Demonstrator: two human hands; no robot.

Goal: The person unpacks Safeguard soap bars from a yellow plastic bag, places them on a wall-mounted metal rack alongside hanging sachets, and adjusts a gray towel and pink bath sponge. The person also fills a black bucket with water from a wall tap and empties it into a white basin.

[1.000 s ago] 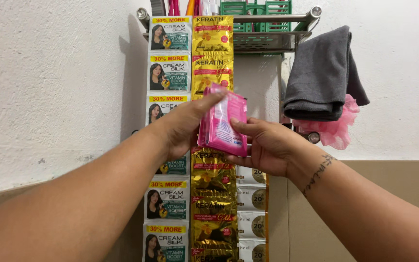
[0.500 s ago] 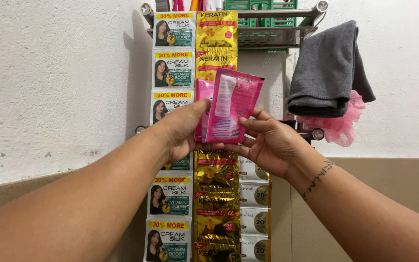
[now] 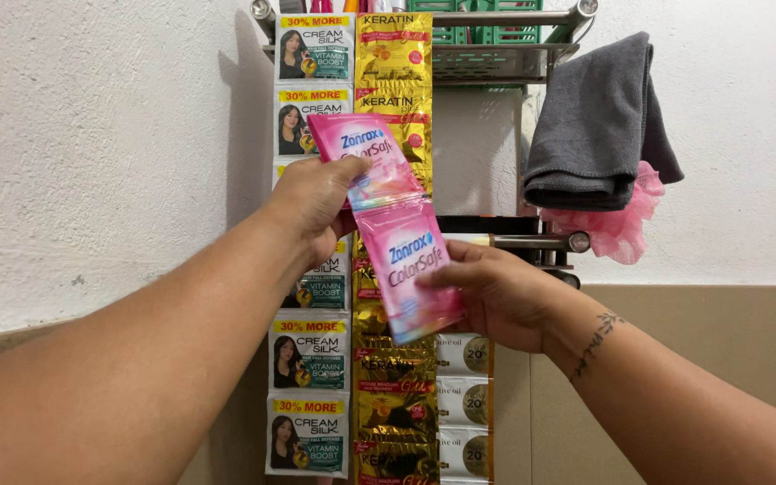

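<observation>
The folded pink packets (image 3: 392, 224) have opened into a strip in the middle of the frame; left hand (image 3: 316, 202) pinches the top, right hand (image 3: 496, 292) holds the bottom.

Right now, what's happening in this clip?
A person holds a joined pair of pink sachets up in front of a wall. The left hand grips the upper sachet and the right hand holds the lower one, so the pair hangs open lengthwise. Behind them, strips of teal-and-white sachets and gold sachets hang from a metal rack. A grey towel and a pink mesh puff hang to the right.
</observation>
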